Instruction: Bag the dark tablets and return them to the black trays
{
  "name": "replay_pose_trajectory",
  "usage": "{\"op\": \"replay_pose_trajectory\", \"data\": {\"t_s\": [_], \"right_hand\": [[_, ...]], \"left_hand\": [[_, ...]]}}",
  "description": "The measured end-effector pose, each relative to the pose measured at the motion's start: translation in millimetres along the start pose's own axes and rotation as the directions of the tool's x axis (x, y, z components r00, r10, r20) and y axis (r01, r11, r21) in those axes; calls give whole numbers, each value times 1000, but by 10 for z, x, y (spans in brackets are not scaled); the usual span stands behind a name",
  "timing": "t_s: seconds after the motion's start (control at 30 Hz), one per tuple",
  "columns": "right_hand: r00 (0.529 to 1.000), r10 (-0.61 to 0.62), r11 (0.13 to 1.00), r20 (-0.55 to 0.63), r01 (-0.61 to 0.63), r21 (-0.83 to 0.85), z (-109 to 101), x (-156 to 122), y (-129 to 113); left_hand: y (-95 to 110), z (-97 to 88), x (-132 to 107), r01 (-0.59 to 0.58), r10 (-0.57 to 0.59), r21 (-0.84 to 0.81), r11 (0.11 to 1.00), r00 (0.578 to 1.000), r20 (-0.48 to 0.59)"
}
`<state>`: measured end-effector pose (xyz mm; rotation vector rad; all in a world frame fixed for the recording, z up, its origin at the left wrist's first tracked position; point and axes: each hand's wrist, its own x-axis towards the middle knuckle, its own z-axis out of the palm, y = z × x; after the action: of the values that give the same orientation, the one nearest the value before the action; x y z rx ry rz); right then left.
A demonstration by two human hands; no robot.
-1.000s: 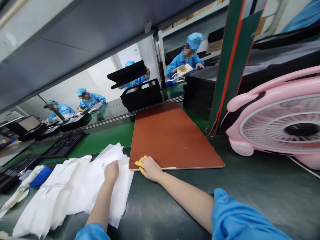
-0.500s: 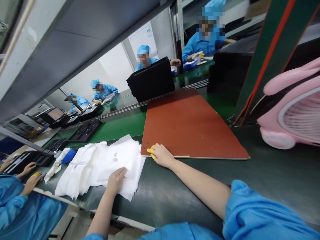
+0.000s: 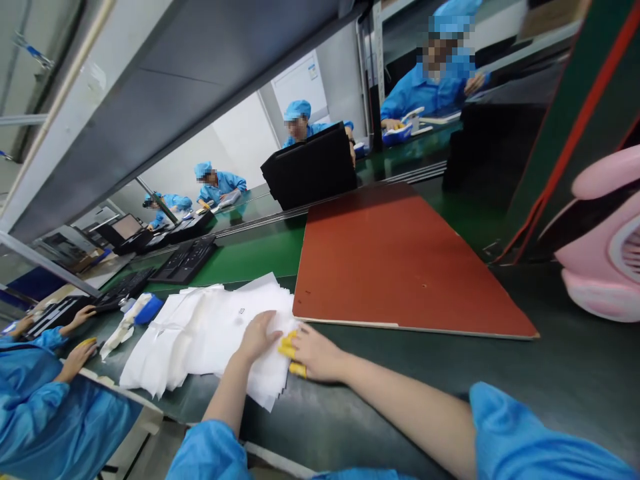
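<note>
A spread stack of thin white sheets or sleeves, one with a small printed mark, lies on the dark bench in front of me. My left hand rests on the right part of the stack, thumb apart from the fingers. Against the stack's right edge is my right hand, yellow covers on some of its fingertips. Its fingers are apart, and no sheet shows lifted between them. Just beyond my right hand lies a large reddish-brown board.
A blue holder with a paper-like roll stands left of the stack. Black trays lie on the green line, and a stack of black pieces stands behind the board. A pink fan is at right. Co-workers sit opposite and at left.
My right hand has left the brown board's near corner and come down to the stack's right edge. My left hand has moved slightly up and right over the sheets. The view has shifted.
</note>
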<state>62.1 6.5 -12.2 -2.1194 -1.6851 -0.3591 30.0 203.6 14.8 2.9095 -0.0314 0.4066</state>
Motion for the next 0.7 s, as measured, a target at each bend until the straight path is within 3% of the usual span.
{"op": "replay_pose_trajectory", "data": {"t_s": [0.07, 0.13, 0.27, 0.37, 0.47, 0.6, 0.7], "right_hand": [[994, -91, 995, 54, 89, 32, 105, 34, -100], [992, -88, 994, 95, 82, 68, 171, 57, -120], [995, -28, 996, 98, 19, 92, 158, 88, -25], [997, 40, 996, 68, -45, 81, 87, 107, 35], [992, 127, 988, 6, -127, 93, 37, 108, 58], [957, 199, 977, -211, -177, 116, 63, 86, 83], [965, 124, 990, -231, -104, 99, 111, 86, 96]], "left_hand": [[-7, 181, 89, -18, 16, -29, 999, 999, -50], [-54, 263, 104, 20, -27, -50, 999, 989, -142], [-239, 117, -60, 99, -132, -147, 984, 964, -230], [-392, -73, -272, 124, -153, -201, 972, 979, -134], [-487, -149, -463, 152, -160, -240, 959, 987, -17], [-470, -66, -594, 110, -117, -299, 948, 993, -7], [-381, 32, -638, 68, -65, -303, 950, 998, 20]]}}
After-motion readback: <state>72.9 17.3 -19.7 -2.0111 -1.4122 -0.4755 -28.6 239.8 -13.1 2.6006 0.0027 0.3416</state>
